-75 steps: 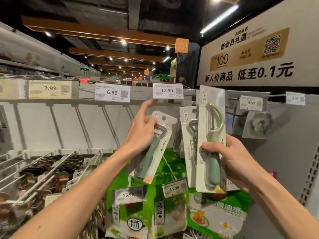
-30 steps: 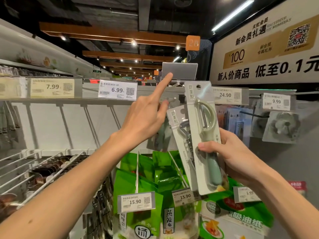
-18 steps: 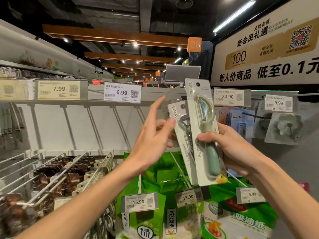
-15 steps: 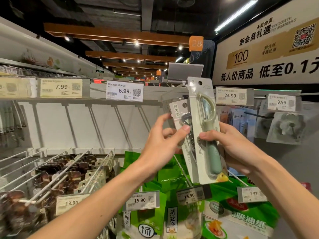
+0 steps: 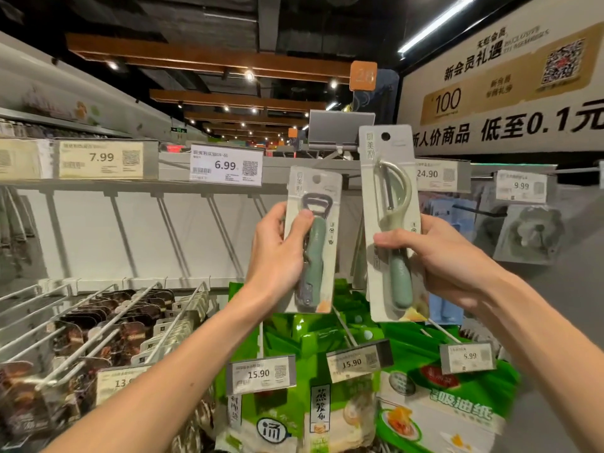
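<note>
1. My left hand (image 5: 274, 256) grips the bottle opener pack (image 5: 318, 256), thumb across its front, fingers curled behind the card.
2. My right hand (image 5: 444, 259) pinches the peeler pack (image 5: 389, 197) at mid-height, thumb in front.
3. I hold both packs upright, side by side and apart, before the shelf, the peeler pack higher.
4. Green bags (image 5: 327, 338) hang below them; a price tag (image 5: 226, 165) sits up to the left.
</note>
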A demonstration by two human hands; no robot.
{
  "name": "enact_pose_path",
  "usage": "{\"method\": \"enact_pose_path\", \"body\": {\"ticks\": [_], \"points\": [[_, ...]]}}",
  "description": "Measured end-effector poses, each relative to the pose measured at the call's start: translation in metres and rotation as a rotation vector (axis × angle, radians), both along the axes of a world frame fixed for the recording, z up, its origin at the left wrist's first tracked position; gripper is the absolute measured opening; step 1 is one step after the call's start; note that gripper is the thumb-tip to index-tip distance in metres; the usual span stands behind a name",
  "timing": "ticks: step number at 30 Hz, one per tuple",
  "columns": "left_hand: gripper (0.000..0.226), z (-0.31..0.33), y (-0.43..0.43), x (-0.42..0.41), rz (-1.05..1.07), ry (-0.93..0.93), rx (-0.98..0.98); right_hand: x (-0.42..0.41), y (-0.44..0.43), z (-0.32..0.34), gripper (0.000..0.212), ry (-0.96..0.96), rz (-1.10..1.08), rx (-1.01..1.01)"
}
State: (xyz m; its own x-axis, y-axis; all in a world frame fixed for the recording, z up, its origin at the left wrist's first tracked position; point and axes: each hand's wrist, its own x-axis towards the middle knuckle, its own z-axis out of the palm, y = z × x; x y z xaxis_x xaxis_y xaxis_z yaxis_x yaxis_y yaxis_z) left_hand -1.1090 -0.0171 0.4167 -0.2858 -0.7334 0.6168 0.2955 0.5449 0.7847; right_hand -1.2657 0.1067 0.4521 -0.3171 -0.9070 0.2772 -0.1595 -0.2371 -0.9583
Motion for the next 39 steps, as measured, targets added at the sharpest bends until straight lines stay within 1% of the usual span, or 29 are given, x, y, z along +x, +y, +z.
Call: {"method": "enact_pose_path", "body": {"ticks": [3,7,10,12,14,16,18,20,22,24,26,27,28,29,30,31,33,34,37,39], "points": [[0.012,0.007,-0.003,-0.004,0.022,-0.071,-0.084,-0.003,0.002,-0.001,0.017,0.0,0.024,-0.001],[0.011,0.016,-0.006,-0.012,0.056,-0.152,-0.154,-0.007,0.003,-0.005,0.027,-0.016,0.053,-0.013],[0.015,0.021,-0.006,-0.016,0.104,-0.18,-0.189,-0.007,0.001,-0.006,0.026,-0.018,0.046,-0.022],[0.016,0.021,-0.004,-0.018,0.115,-0.174,-0.169,-0.007,-0.001,-0.007,0.033,-0.02,0.048,-0.026],[0.012,0.02,-0.001,-0.017,0.107,-0.168,-0.115,-0.007,-0.002,-0.008,0.039,-0.01,0.052,-0.032],[0.01,0.019,-0.001,-0.015,0.1,-0.173,-0.054,-0.008,-0.002,-0.007,0.041,0.001,0.049,-0.036],[0.014,0.017,-0.002,-0.013,0.08,-0.147,0.032,-0.009,-0.002,-0.007,0.043,0.013,0.046,-0.034],[0.014,0.016,-0.004,-0.014,0.106,-0.193,0.012,-0.009,-0.003,-0.008,0.037,0.016,0.042,-0.036],[0.012,0.015,-0.013,-0.02,0.133,-0.267,-0.015,-0.008,-0.004,-0.009,0.024,0.022,0.03,-0.042],[0.02,0.013,-0.024,-0.027,0.128,-0.316,0.013,-0.007,-0.005,-0.01,0.015,0.047,-0.003,-0.036],[0.037,0.009,-0.035,-0.032,0.163,-0.39,0.033,-0.006,-0.006,-0.01,0.016,0.075,-0.032,-0.031],[0.043,0.008,-0.04,-0.034,0.179,-0.419,0.041,-0.004,-0.006,-0.011,0.023,0.095,-0.039,-0.017],[0.043,0.006,-0.046,-0.036,0.186,-0.429,0.051,-0.003,-0.006,-0.011,0.032,0.117,-0.032,-0.003],[0.039,0.006,-0.051,-0.038,0.174,-0.42,0.07,-0.003,-0.005,-0.011,0.038,0.128,-0.038,0.003],[0.034,0.007,-0.055,-0.039,0.154,-0.408,0.095,-0.003,-0.006,-0.011,0.038,0.112,-0.039,-0.008],[0.031,0.009,-0.059,-0.042,0.142,-0.404,0.113,-0.006,-0.008,-0.012,0.032,0.094,-0.046,-0.022],[0.033,0.01,-0.065,-0.045,0.148,-0.432,0.14,-0.008,-0.009,-0.013,0.024,0.084,-0.046,-0.033],[0.036,0.01,-0.067,-0.046,0.162,-0.46,0.147,-0.008,-0.01,-0.013,0.024,0.09,-0.034,-0.036],[0.043,0.006,-0.059,-0.044,0.292,-0.514,0.102,-0.009,-0.009,-0.013,0.032,0.073,0.015,-0.052],[0.046,0.002,-0.044,-0.036,0.313,-0.43,0.01,-0.006,-0.007,-0.015,0.033,0.092,0.025,-0.095]]}}
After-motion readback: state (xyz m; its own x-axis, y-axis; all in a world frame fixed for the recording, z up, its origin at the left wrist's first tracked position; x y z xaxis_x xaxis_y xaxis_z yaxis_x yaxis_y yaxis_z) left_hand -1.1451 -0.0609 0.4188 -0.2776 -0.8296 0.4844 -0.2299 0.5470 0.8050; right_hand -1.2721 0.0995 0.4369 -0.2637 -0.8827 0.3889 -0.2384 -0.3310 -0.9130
